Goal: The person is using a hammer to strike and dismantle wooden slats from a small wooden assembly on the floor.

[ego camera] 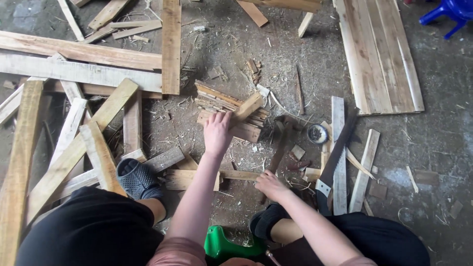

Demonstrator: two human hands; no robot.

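My left hand (218,132) is stretched forward and grips a short wooden piece (248,107) that lies on top of a small stack of cut wooden pieces (222,101) on the floor. My right hand (269,185) rests low near my right foot, fingers curled at the end of a wooden strip (235,174) lying across the floor; whether it grips the strip is unclear. A hammer (282,140) with a dark handle lies just beyond the right hand.
Long planks (79,51) are piled at the left. A panel of joined boards (379,54) lies at the upper right. A handsaw (335,162) and a small round tin (317,133) sit to the right. A green stool (224,244) is under me.
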